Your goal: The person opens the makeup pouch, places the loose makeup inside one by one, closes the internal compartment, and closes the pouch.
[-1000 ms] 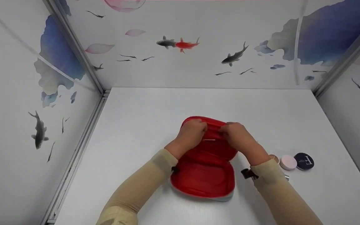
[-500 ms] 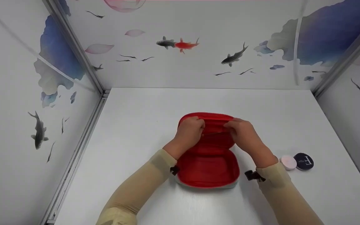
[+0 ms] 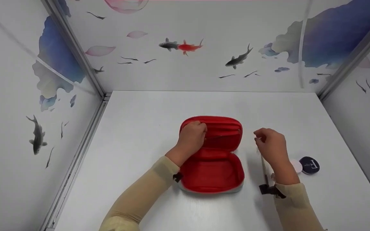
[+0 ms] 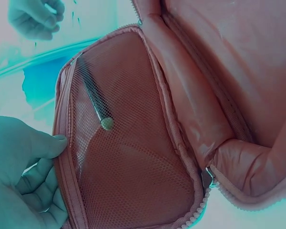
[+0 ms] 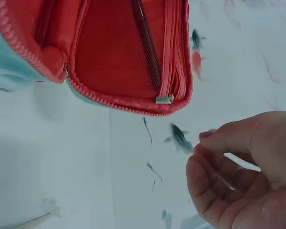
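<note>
A zip-up cosmetic bag [image 3: 212, 175] with red lining and a pale outside lies unfolded on the table, its lid raised at the back. My left hand [image 3: 191, 136] pinches the lid's far-left edge between thumb and fingers. Behind the lid's mesh pocket [image 4: 133, 162] lies a makeup brush [image 4: 96, 95] with a dark handle and a small light tip. The pocket's zipper pull [image 5: 165, 99] sits at the corner on the right side. Off to the right of the bag, my right hand [image 3: 271, 146] hovers with loosely curled fingers and nothing in them.
A thin light-handled brush [image 3: 264, 168] lies right of the bag, partly behind the right wrist. Farther right are a pink round pot [image 3: 296, 166], partly covered by the forearm, and a dark round compact [image 3: 309, 165]. Printed panels wall the table at the back and sides.
My right hand has let go of the lid's right side and moved away to the right. The left hand keeps its hold; the bag has straightened and shifted slightly back.
</note>
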### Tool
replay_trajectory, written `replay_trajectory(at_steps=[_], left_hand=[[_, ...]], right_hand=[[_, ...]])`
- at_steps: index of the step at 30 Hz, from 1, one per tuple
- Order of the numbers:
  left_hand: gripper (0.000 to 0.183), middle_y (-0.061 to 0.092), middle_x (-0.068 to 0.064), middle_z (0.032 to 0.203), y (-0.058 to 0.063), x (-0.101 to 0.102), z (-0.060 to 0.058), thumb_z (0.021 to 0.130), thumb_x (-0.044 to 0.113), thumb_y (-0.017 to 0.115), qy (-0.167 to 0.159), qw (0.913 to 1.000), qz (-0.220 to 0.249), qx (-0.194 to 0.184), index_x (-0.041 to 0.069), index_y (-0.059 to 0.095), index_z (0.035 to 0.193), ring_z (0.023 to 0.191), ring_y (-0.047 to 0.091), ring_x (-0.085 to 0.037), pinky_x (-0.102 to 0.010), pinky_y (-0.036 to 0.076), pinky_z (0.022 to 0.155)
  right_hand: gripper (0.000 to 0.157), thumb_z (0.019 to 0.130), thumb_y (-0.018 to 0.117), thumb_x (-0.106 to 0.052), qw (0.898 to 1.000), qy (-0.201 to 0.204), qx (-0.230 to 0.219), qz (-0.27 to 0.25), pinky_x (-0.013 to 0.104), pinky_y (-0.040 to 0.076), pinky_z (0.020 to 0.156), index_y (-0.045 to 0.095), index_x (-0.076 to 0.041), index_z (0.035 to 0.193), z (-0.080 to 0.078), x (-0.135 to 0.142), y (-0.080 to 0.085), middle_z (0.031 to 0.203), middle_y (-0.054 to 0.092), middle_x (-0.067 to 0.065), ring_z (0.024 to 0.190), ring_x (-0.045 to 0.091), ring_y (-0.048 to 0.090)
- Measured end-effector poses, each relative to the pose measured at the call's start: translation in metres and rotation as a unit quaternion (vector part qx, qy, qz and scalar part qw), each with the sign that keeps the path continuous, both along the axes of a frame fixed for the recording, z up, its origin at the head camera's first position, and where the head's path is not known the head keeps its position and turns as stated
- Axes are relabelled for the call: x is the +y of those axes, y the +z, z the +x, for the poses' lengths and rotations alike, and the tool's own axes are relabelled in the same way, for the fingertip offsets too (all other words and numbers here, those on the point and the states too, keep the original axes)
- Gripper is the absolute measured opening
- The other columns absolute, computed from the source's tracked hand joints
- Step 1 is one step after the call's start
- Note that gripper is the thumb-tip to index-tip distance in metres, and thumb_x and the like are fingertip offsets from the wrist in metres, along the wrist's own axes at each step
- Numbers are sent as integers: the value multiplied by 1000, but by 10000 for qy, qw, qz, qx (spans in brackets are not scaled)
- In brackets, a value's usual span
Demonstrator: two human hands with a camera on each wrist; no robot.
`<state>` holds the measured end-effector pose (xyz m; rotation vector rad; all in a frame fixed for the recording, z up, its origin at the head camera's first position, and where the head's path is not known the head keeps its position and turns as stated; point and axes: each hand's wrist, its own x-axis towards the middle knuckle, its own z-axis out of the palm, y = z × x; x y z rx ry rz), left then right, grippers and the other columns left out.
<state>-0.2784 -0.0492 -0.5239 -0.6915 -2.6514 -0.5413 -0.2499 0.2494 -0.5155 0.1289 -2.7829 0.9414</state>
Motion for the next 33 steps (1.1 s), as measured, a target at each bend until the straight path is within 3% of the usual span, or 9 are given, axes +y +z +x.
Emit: replay_trajectory(at_steps=[4, 11, 15, 19, 25, 33], left_hand=[[6, 70, -6, 91, -2, 1, 1, 101, 13, 70, 58, 10000, 14, -21, 10, 72, 97, 89, 69, -20, -31, 61, 83], [7, 69, -5, 90, 0, 3, -1, 101, 12, 69, 103, 9998, 16, 147, 11, 73, 95, 88, 69, -20, -30, 60, 83], [7, 69, -6, 90, 1, 3, -2, 101, 10, 69, 133, 9997, 59, 209, 9, 73, 95, 86, 68, -21, -30, 60, 82], [9, 68, -7, 90, 0, 3, -3, 102, 11, 69, 122, 9997, 127, 185, 9, 74, 95, 86, 68, -21, -31, 60, 82], [10, 68, -6, 88, 0, 3, -2, 102, 10, 69, 188, 9994, 208, 204, 9, 74, 94, 85, 68, -21, -31, 60, 80], [11, 68, -6, 87, 6, 2, -1, 102, 10, 68, 273, 9987, 328, 279, 8, 74, 93, 84, 68, -20, -30, 60, 79]], right_hand=[[22, 101, 65, -7, 9973, -332, -643, -90, 46, 59, 85, 75, -4, 121, 6, 9, -6, 108, 75, 20, 96, 33, 66], [23, 100, 66, -8, 9956, -632, -682, -66, 47, 55, 86, 75, -1, 120, 12, 15, -24, 108, 74, 22, 97, 34, 66], [26, 101, 66, -9, 9926, -726, -970, -94, 51, 57, 91, 73, 1, 124, 14, 17, -32, 112, 73, 24, 101, 36, 66], [30, 100, 66, -9, 9887, -685, -1332, 104, 55, 56, 94, 70, 2, 127, 15, 19, -39, 116, 71, 25, 105, 39, 67], [31, 96, 70, -9, 9855, -574, -1482, 596, 56, 54, 87, 69, 8, 122, 19, 19, -51, 110, 73, 27, 99, 41, 68], [35, 95, 67, -7, 9738, -772, -1912, 962, 58, 55, 88, 67, 13, 123, 20, 17, -56, 113, 72, 34, 99, 45, 69]])
